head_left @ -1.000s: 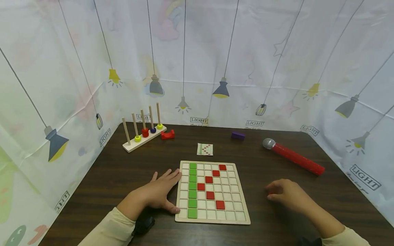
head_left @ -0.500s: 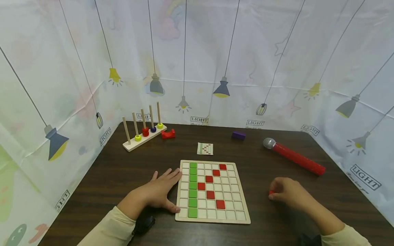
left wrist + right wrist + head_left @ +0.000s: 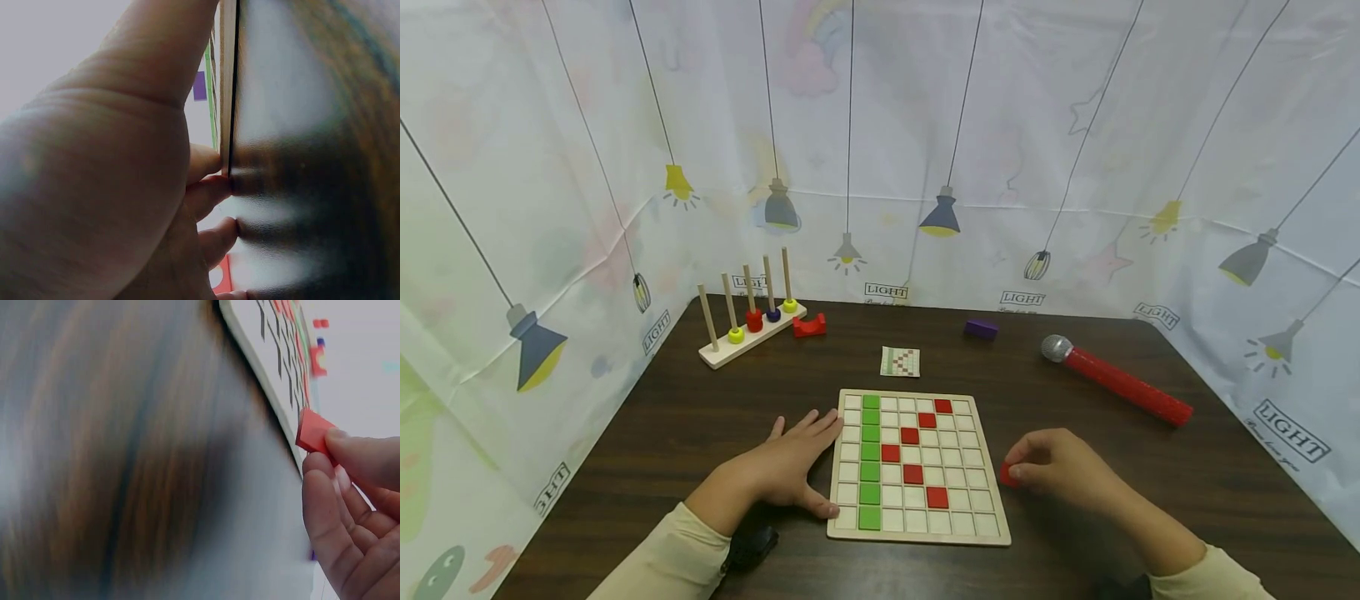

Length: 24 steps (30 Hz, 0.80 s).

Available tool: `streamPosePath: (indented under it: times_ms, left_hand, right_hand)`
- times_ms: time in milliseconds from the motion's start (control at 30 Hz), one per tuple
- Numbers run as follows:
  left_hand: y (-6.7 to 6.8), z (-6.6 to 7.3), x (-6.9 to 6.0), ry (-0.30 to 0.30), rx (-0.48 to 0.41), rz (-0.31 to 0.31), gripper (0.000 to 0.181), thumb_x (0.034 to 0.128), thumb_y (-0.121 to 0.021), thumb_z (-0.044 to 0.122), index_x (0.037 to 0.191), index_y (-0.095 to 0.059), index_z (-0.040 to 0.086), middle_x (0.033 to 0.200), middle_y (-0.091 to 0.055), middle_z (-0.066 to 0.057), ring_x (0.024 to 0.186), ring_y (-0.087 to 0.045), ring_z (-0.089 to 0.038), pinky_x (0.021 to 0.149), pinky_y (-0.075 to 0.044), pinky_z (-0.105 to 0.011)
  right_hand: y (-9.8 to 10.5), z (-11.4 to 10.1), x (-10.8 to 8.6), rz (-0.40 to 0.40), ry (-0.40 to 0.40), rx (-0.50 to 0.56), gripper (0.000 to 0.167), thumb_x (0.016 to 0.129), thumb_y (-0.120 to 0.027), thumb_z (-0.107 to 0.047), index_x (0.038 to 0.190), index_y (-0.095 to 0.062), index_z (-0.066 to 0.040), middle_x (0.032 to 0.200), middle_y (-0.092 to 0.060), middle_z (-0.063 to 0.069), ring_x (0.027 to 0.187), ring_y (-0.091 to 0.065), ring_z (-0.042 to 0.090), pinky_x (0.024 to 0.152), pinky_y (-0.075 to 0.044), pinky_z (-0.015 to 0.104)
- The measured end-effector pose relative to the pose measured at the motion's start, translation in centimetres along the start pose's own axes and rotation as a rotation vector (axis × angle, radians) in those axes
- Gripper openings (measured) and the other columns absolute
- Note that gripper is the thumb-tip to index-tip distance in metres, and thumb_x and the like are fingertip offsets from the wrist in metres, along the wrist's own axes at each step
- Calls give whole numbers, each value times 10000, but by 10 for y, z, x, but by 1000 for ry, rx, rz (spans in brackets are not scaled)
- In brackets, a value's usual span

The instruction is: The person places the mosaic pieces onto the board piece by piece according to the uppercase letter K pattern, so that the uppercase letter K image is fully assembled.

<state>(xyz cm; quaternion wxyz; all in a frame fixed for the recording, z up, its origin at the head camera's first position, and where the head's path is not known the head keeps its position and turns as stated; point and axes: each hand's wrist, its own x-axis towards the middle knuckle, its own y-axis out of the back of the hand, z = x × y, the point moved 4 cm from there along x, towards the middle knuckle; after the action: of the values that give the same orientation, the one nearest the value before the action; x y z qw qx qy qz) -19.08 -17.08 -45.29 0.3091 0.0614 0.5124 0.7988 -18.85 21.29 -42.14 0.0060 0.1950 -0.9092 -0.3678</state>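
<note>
A square wooden grid board (image 3: 955, 521) lies on the dark table, with a column of green tiles (image 3: 870, 472) near its left side and several red tiles (image 3: 913, 474) slanting across it. My left hand (image 3: 786, 467) rests at the board's left edge, fingers spread and thumb touching the frame. Just off the right edge, my right hand (image 3: 1067, 471) pinches a red tile (image 3: 314, 431) between thumb and fingertips. In the right wrist view that tile is tilted, with the board behind it. Beyond the board lies a small pattern card (image 3: 900, 362).
At the back left stands a peg rack (image 3: 722, 357) with colored rings, beside a red curved block (image 3: 808, 327). A purple block (image 3: 981, 330) lies at the back. The red toy microphone (image 3: 1120, 382) lies to the right. Printed cloth (image 3: 880, 125) hangs behind the table.
My right hand has picked up the red tile and carried it left, up near the board's right edge. The left hand has stayed at the left edge.
</note>
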Motion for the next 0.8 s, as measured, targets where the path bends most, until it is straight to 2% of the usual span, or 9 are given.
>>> streamPosePath:
  times_ms: [233, 367, 533, 800]
  left_hand:
    - [0, 0, 0, -1, 2, 2, 1230, 734, -821, 658, 1650, -183, 143, 1701, -105, -37, 1549, -47, -314, 1145, 1, -685]
    - [0, 0, 1, -4, 13, 3, 1236, 729, -812, 674, 1650, -182, 143, 1701, -105, -37, 1548, -48, -321, 1142, -8, -693]
    - [0, -1, 1, 0, 19, 3, 1237, 726, -811, 679, 1650, -187, 142, 1701, -109, -37, 1548, -50, -324, 1140, -11, -697]
    - [-2, -2, 1, 4, 23, 0, 1238, 723, -805, 691, 1650, -189, 150, 1701, -109, -29, 1549, -50, -314, 1142, -13, -694]
  right_hand:
    - [-31, -20, 1, -112, 38, 87, 85, 907, -779, -124, 962, -738, -74, 888, -699, 28, 806, -637, 228, 648, -578, 350]
    - [-42, -26, 2, -148, 68, 100, 81, 912, -772, -116, 962, -737, -62, 865, -683, 30, 770, -619, 201, 623, -564, 327]
    - [-50, -32, 2, -151, 107, 40, 76, 913, -781, -179, 941, -750, -116, 840, -673, -21, 738, -593, 147, 632, -505, 283]
    - [-60, -36, -1, -170, 117, -43, 49, 904, -795, -222, 910, -750, -203, 852, -671, -106, 809, -588, 130, 721, -475, 278]
